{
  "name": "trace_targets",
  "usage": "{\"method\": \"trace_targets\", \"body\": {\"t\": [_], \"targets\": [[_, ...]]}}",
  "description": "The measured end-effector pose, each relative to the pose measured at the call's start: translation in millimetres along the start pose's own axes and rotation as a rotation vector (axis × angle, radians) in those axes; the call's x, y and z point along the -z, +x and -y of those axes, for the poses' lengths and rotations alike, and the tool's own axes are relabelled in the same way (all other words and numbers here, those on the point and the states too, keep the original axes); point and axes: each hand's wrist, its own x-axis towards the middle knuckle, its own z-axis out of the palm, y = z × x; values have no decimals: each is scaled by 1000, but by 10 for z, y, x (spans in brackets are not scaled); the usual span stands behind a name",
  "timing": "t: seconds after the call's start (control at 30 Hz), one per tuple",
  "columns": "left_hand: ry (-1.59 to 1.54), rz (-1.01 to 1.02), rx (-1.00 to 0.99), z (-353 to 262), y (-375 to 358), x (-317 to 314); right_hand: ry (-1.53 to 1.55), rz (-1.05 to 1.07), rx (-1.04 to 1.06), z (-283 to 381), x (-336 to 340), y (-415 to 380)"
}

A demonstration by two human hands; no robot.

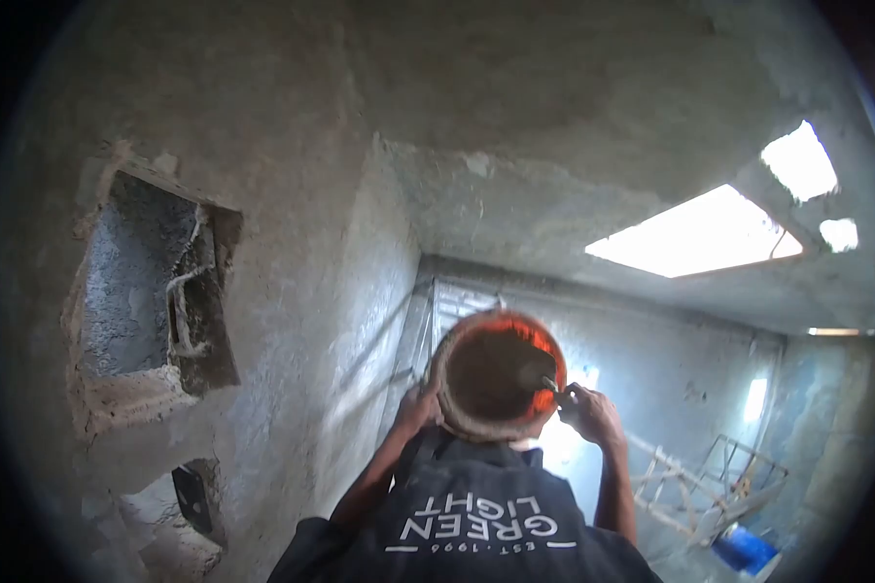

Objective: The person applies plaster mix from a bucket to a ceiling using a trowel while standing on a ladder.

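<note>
A round orange bucket (440, 374), its rim crusted with dried mortar, is in front of my chest. Grey-brown wet mortar (491, 374) fills much of what shows inside it. My left hand (418, 408) is closed on the bucket's left side at the rim. At the right rim, my right hand (590, 413) has its fingers closed around the handle end of what looks like a trowel (548, 383). Its thin metal neck reaches over the rim; the blade is hard to tell from the mortar.
Rough grey plastered wall (301, 243) rises close on the left, with a recessed opening (141, 282) and a smaller hole (175, 520) below it. Bright openings (700, 233) show at upper right. A metal frame (695, 491) and a blue container (746, 550) stand at lower right.
</note>
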Motion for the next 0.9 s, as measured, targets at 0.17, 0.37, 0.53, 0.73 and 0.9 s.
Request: {"method": "trace_targets", "body": {"t": [0.17, 0.37, 0.53, 0.73, 0.9], "targets": [[129, -35, -86, 6, 89, -84, 184, -114, -171, -443, -765, -286], [238, 114, -93, -304, 21, -466, 471, -147, -169, -736, -805, -360], [378, 225, -141, -473, -45, -810, 271, -117, -144, -1119, -760, -275], [590, 300, -202, -505, -54, -1146, -35, -133, -216, -1189, -694, -49], [731, 329, -250, -494, -80, -1279, -19, -86, -153, -1281, -774, 24]]}}
